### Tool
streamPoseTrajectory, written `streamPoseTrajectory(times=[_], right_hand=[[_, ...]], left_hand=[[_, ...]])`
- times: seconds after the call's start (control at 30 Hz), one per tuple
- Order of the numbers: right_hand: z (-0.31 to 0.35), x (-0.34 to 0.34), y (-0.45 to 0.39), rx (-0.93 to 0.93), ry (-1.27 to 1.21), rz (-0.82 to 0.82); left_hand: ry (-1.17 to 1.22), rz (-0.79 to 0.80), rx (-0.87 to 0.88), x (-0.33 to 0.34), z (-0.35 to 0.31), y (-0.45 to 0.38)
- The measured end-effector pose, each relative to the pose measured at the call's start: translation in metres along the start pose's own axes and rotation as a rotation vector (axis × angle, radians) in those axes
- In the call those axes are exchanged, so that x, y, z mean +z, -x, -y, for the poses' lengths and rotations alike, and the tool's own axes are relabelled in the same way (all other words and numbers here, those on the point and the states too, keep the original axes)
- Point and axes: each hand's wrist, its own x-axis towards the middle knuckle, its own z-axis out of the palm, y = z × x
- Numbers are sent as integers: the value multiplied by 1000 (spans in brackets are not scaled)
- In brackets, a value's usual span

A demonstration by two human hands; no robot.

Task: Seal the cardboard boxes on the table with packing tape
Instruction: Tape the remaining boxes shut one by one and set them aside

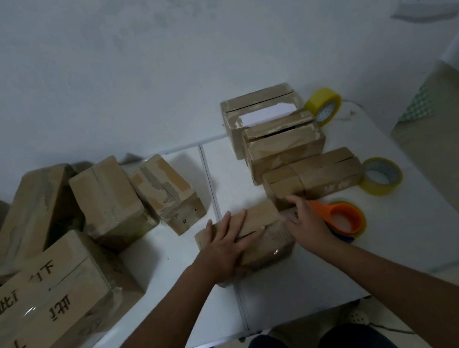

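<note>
A small cardboard box (262,219) lies on the white table (299,283) in front of me. My left hand (227,243) rests flat on its top flaps with the fingers spread. My right hand (308,221) grips an orange tape dispenser (343,216) with a yellow roll, held at the box's right end. Three more small boxes stand in a row behind: one (313,178), one (284,147) and one with open flaps (260,108).
Spare yellow tape rolls lie at the right (380,175) and at the back (324,104). A pile of taped boxes (111,195) fills the table's left side, with a large lettered box (42,308) at the front left. The table's right edge is near.
</note>
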Motion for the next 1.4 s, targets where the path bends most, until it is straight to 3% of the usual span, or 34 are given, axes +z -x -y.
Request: streamPoseTrajectory(times=[0.1, 0.2, 0.37, 0.43, 0.63, 0.73, 0.83, 0.93, 1.03, 1.2, 1.3, 1.4], right_hand=[[9, 6, -7, -135, 105, 52], [11, 16, -8, -146, 196, 207], [0, 22, -4, -159, 295, 258], [-4, 20, -2, -139, 268, 263], [-20, 11, 20, -140, 267, 223], [-29, 11, 34, -152, 218, 177], [-37, 11, 42, -175, 184, 151], [-41, 14, 43, -221, 153, 116], [-39, 19, 41, -197, 70, 98], [-39, 25, 46, -149, 72, 146], [-39, 18, 42, -99, 48, 156], [-40, 3, 31, -64, 79, 90]], left_hand=[[-70, 10, 30, 3, 10, 12], [104, -69, -19, 17, 9, 27], [411, -274, -427, 36, -8, 42], [400, -272, -479, 42, -9, 43], [92, -344, -258, 37, 25, 25], [-13, -375, -252, 18, 32, 6], [71, -401, -260, 14, 19, 1], [323, -438, -351, 23, -6, 14], [610, -375, -301, 32, -30, 24], [494, -255, -128, 36, -25, 14], [442, -292, -16, 28, -12, 6], [392, -354, -49, 27, -8, 5]])
